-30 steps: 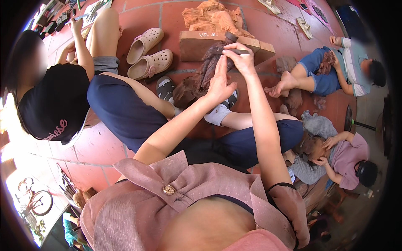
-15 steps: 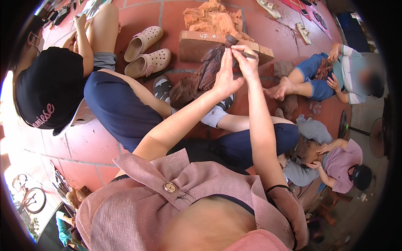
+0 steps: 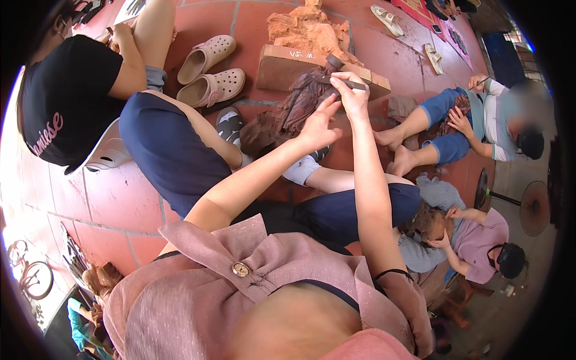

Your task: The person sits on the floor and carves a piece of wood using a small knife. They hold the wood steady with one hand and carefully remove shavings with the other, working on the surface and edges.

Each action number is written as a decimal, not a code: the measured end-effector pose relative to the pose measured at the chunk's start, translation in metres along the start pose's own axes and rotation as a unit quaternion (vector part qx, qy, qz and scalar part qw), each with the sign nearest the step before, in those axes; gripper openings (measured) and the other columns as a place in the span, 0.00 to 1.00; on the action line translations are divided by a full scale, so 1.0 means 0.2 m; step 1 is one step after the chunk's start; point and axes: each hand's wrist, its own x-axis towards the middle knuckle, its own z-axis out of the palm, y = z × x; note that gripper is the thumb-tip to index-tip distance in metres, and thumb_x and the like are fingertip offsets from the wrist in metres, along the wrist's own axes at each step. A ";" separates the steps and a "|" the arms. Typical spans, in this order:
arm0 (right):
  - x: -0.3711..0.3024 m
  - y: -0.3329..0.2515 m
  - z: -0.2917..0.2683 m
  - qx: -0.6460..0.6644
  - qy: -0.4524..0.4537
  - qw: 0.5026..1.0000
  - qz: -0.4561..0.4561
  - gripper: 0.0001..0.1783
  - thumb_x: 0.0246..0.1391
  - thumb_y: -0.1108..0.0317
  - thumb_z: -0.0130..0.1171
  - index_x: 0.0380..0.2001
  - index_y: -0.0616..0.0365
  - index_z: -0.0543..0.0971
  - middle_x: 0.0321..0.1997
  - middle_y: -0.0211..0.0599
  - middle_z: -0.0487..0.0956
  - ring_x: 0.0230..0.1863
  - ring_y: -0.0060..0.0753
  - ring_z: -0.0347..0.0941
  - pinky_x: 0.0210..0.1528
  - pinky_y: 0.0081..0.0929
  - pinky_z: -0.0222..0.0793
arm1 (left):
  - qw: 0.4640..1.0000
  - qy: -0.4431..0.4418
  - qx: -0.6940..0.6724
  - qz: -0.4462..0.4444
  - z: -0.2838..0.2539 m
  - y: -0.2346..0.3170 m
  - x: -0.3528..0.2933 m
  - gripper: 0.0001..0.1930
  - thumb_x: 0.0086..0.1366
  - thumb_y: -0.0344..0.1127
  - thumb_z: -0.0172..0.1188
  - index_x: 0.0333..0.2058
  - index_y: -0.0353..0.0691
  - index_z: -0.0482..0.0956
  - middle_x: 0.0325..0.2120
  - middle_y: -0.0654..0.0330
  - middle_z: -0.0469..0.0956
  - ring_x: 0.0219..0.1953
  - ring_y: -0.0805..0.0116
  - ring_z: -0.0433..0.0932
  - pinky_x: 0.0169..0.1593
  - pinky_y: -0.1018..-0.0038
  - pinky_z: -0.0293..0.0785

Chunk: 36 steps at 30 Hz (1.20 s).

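Observation:
Between my feet stands a dark reddish-brown wood carving (image 3: 301, 99) with draped, fold-like shapes and a rough lower end. My right hand (image 3: 353, 99) is closed around a dark slim carving tool (image 3: 355, 85), held crosswise over the carving's upper end; its working tip is hard to make out. A dark rounded piece (image 3: 334, 61) shows just above the tool; I cannot tell whether it belongs to the carving. My left hand (image 3: 318, 125) is beside the carving, just below the right one, fingers apart and holding nothing. Whether its fingertips touch the wood I cannot tell.
An orange-toned carved figure (image 3: 309, 30) sits behind a wooden block (image 3: 282, 69). Beige clogs (image 3: 219, 87) lie to the left. A person in a black shirt (image 3: 72, 102) sits close at left; two others work at right, near a standing fan (image 3: 534, 207).
My left hand has drawn back down from the carving's top and its fingers have spread. My right hand, still holding the carving tool, has shifted slightly lower, and the tool lies more crosswise.

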 end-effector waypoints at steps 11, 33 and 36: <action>-0.21 -0.01 -0.08 0.251 0.117 0.950 0.141 0.10 0.52 0.81 0.58 0.39 0.67 0.75 0.32 0.39 0.79 0.33 0.31 0.80 0.40 0.22 0.75 | 0.983 -0.066 0.137 -0.106 -0.07 -0.12 -0.13 0.26 0.54 0.30 0.59 0.54 0.32 0.69 0.54 0.44 0.67 0.40 0.61 0.79 0.46 0.69 0.75; -0.31 0.01 0.24 -0.180 0.016 0.964 -0.197 0.08 0.41 0.76 0.60 0.28 0.58 0.75 0.32 0.40 0.73 0.32 0.40 0.74 0.31 0.31 0.71 | 0.966 0.231 0.104 0.053 -0.03 0.01 -0.24 0.39 0.48 0.47 0.71 0.55 0.42 0.61 0.59 0.42 0.52 0.59 0.49 0.62 0.55 0.62 0.69; -0.26 0.00 0.24 -0.205 0.058 0.954 -0.209 0.06 0.43 0.78 0.54 0.28 0.57 0.75 0.32 0.37 0.74 0.33 0.38 0.74 0.33 0.29 0.72 | 0.958 0.234 0.143 0.079 -0.06 0.03 -0.21 0.31 0.51 0.46 0.69 0.48 0.40 0.64 0.53 0.48 0.58 0.48 0.58 0.70 0.46 0.66 0.73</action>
